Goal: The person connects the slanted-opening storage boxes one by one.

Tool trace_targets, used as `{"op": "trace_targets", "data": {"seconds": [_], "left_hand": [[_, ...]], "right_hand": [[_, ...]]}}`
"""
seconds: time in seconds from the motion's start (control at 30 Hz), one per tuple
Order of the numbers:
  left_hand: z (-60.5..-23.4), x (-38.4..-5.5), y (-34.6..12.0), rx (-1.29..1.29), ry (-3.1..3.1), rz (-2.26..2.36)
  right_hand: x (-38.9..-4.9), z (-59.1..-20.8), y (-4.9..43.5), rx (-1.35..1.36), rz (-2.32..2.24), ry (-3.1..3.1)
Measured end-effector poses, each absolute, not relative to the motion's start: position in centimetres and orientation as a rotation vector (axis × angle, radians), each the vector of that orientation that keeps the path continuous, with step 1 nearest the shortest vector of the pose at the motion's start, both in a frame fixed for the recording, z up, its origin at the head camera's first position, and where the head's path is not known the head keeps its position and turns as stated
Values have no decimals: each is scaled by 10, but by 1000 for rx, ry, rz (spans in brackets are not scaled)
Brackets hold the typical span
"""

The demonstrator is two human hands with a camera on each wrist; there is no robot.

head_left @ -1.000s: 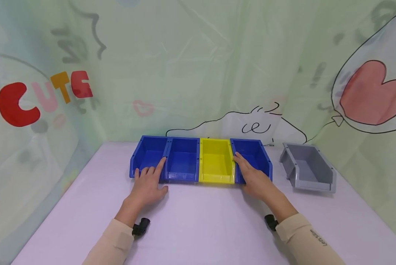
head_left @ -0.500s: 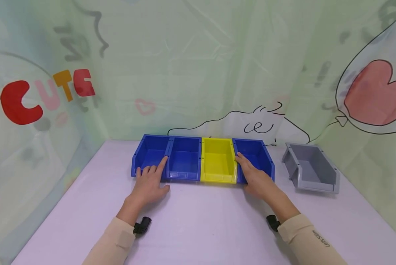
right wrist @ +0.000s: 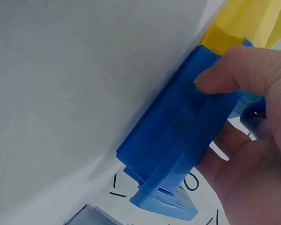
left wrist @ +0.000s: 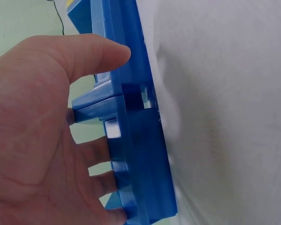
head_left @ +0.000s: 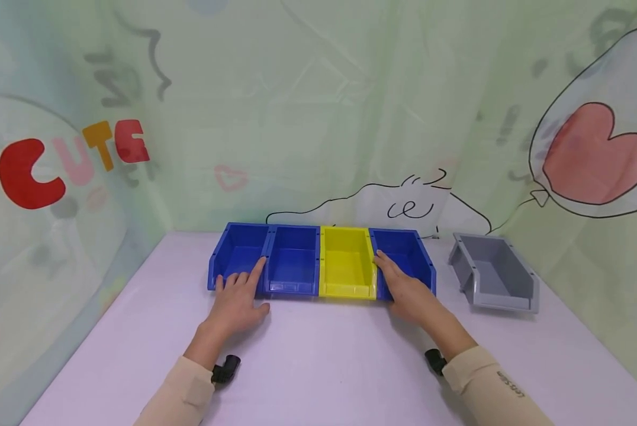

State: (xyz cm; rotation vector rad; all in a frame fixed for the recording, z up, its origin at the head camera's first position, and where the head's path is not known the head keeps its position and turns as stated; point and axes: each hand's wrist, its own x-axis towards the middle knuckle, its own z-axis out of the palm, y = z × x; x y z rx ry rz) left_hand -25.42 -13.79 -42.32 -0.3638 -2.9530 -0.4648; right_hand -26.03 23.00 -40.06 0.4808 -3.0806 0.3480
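Note:
Two blue storage bins (head_left: 293,260), a yellow storage bin (head_left: 347,260) and another blue bin (head_left: 404,248) stand side by side in a row. At the far-left blue bin (head_left: 238,251), my left hand (head_left: 235,305) hooks its fingers over the front lip. Its index finger lies along the wall shared with the second bin; its thumb stays out in front. My right hand (head_left: 411,296) holds the right-hand blue bin (right wrist: 173,126), thumb against the front face and fingers inside beside the yellow bin.
To the right of the row, a grey storage bin (head_left: 502,272) stands apart and angled. All bins are on the pale table cover (head_left: 324,361). A printed curtain (head_left: 308,118) hangs behind and at both sides.
The head view shifts slightly; the hands and bins keep their places relative to each other.

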Motion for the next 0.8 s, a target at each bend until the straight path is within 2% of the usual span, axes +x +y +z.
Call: {"op": "trace_targets", "data": {"seconds": [0.37,0.8], "left_hand": [[-421,-257,-144,-364,-2939,-460],[-428,-255,-141,-382,-2934,-471]], "right_hand": [[-266,-399,223,386,438,-3167],[-259,-398,231,423,497,-3089]]}}
